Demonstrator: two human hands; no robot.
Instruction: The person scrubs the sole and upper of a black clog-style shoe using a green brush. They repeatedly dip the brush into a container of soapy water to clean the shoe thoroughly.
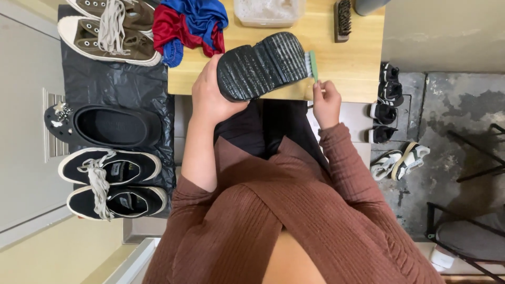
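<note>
We hold a black shoe (pixel 261 66) sole-up over the tabletop (pixel 347 63) edge, our left hand (pixel 210 97) wrapped around its heel. Our right hand (pixel 326 102) presses a small green brush (pixel 312 64) against the toe. Dark sneakers (pixel 110 184) lie on black plastic (pixel 113 81) at our left.

Shoes on black sheet at left: two brown sneakers (pixel 108 32), one black clog (pixel 108 126), two black sneakers (pixel 110 184). Brushes: two, green (pixel 312 64) and wooden (pixel 342 19). Held shoe (pixel 262 66): one.
</note>
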